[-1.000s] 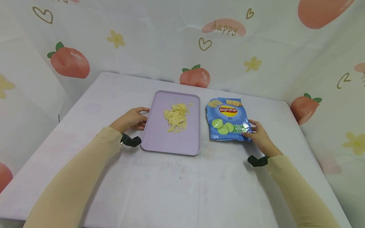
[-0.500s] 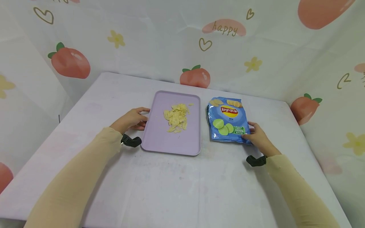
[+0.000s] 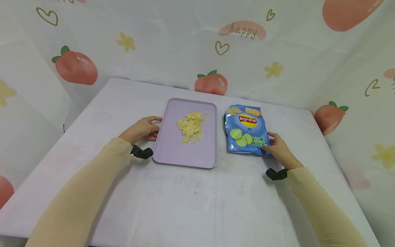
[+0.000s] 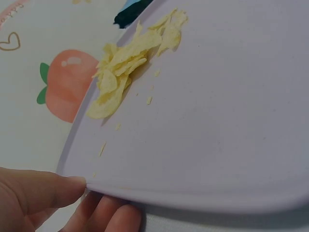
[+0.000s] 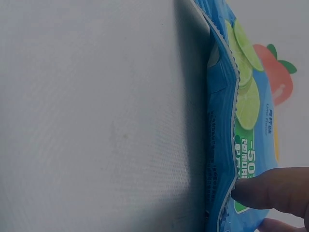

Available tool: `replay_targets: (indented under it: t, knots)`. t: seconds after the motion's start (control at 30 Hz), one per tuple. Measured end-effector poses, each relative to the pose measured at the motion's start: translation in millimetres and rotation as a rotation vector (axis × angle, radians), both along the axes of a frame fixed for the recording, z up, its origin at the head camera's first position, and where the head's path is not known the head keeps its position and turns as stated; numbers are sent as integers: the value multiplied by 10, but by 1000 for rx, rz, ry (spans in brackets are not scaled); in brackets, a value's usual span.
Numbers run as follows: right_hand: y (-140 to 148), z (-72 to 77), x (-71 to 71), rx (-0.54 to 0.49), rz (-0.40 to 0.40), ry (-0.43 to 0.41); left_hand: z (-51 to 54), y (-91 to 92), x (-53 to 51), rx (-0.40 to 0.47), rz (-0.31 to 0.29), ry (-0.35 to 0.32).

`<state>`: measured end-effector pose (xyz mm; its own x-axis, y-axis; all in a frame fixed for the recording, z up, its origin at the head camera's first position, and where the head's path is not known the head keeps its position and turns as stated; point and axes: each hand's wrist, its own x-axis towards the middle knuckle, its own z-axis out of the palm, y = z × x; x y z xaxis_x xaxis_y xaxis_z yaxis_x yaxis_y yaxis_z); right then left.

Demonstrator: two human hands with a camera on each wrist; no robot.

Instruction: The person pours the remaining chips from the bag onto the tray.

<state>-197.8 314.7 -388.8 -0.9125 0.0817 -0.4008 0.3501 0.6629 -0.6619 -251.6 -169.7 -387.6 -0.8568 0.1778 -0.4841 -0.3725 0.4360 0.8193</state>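
Observation:
A lilac rectangular tray (image 3: 185, 156) lies on the table with a heap of broken potato chips (image 3: 192, 127) on it. My left hand (image 3: 140, 129) is at the tray's left edge. In the left wrist view, its thumb (image 4: 58, 191) rests on the rim and the other fingers curl beneath it. To the right of the tray lies a blue bag of potato chips (image 3: 247, 128), lime slices printed on its front. My right hand (image 3: 279, 149) grips the bag's lower right corner. The right wrist view has the thumb (image 5: 270, 191) on the printed face; most other fingers are hidden.
A white cloth covers the table (image 3: 185, 206), and a white curtain (image 3: 172, 44) printed with peaches stands behind it. Small chip crumbs (image 4: 149, 100) are scattered on the tray beside the heap. A black wrist-worn device (image 3: 141, 152) shows below the left hand.
The bag has shifted slightly to the right at its top, and its creased lower right corner looks smoother. My right hand has moved slightly leftward. The left hand and the tray have not moved.

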Motion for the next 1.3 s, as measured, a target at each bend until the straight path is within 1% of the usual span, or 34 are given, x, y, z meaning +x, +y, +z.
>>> replay_targets:
  t: [0.13, 0.33, 0.57, 0.7, 0.93, 1.13, 1.3]
  knots:
    - [3, -1, -7, 7, 2, -2, 24, 0, 14, 9, -2, 3]
    - [-6, -1, -13, 6, -4, -9, -7, 20, -8, -16, 2, 1]
    - [0, 21, -17, -3, -3, -16, -27, 10, -20, -18, -4, 2]
    - [-3, 26, -12, -3, -3, -12, -26, 12, -14, -18, -6, 8]
    - [-7, 20, -11, -7, -23, -12, 7, 26, 7, -12, -9, 6]
    - [-2, 12, -11, -3, -24, -17, -4, 20, 5, -21, -2, 10]
    - [-1, 26, -1, -21, -22, -16, -17, 16, 6, -7, -2, 8]
